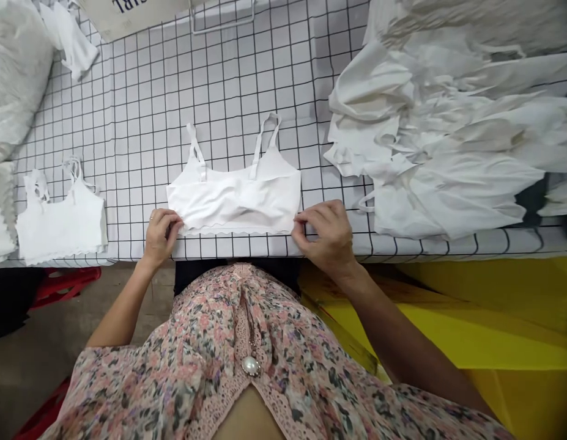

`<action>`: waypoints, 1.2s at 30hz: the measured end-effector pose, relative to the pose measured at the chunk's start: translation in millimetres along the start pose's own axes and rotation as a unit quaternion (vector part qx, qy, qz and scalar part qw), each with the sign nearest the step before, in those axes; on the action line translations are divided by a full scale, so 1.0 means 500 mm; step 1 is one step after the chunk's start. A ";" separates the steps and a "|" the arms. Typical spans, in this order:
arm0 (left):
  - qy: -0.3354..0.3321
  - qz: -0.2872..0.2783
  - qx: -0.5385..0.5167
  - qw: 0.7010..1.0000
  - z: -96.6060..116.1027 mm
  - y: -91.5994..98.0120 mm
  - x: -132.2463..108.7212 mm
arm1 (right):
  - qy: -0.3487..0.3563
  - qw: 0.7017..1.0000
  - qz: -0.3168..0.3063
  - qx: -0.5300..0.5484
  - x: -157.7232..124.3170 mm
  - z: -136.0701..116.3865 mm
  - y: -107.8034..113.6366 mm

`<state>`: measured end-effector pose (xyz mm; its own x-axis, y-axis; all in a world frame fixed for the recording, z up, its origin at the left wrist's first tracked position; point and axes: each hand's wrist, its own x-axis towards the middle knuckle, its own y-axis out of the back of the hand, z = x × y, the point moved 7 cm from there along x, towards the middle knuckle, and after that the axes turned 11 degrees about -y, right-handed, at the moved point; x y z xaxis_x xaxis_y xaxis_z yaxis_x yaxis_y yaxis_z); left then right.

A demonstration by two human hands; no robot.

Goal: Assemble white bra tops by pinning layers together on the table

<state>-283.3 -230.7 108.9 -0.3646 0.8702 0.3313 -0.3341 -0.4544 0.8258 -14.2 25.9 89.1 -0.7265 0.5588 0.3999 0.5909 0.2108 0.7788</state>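
White bralette (233,198) lying flat on the grid-printed bench (127,116), shoulder straps (270,137) pointing away from the body, scalloped hem (237,231) close to the bench's near edge. Main risk: a slide off that edge, most likely from a tug toward the body with the hem so near the drop. Also a risk of skewed straps or a rucked hem from uneven pull between the two hands, and of a mix-up with the second white bralette (60,223) to the left or the heap of white garments (439,140) close by on the right, all of it much the same white. Creases (232,205) across the front, a likely cause of a crooked lie if left unsmoothed. Left hand (163,237) palm down at the hem's left end, fingers (175,221) lying on the fabric, forearm angled in from the lower left. Right hand (322,238) at the hem's right corner, fingertips (298,225) down at the fabric edge, forearm slanting in from the lower right above a yellow surface (448,324). Grip of each hand only partly open and curled at the hem, with no telling whether either one is actually pinching the cloth. Floral blouse (228,360) hanging loose, its front right up against the bench.
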 end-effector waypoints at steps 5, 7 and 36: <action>-0.008 -0.006 -0.030 1.000 -0.002 0.004 0.006 | 0.033 0.999 -0.015 -0.020 -0.008 -0.017 -0.004; -0.017 -0.010 -0.030 0.999 -0.004 0.008 0.005 | 0.039 0.998 -0.026 -0.046 -0.010 -0.019 -0.007; -0.144 -0.132 0.097 0.976 0.083 -0.151 0.101 | -0.102 0.990 -0.092 -0.042 0.264 0.082 -0.100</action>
<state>-240.2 -144.6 82.5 -0.0190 0.9821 0.1875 -0.2020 -0.1874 0.9613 -125.4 122.3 83.0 -0.7286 0.6686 0.1488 0.4177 0.2615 0.8702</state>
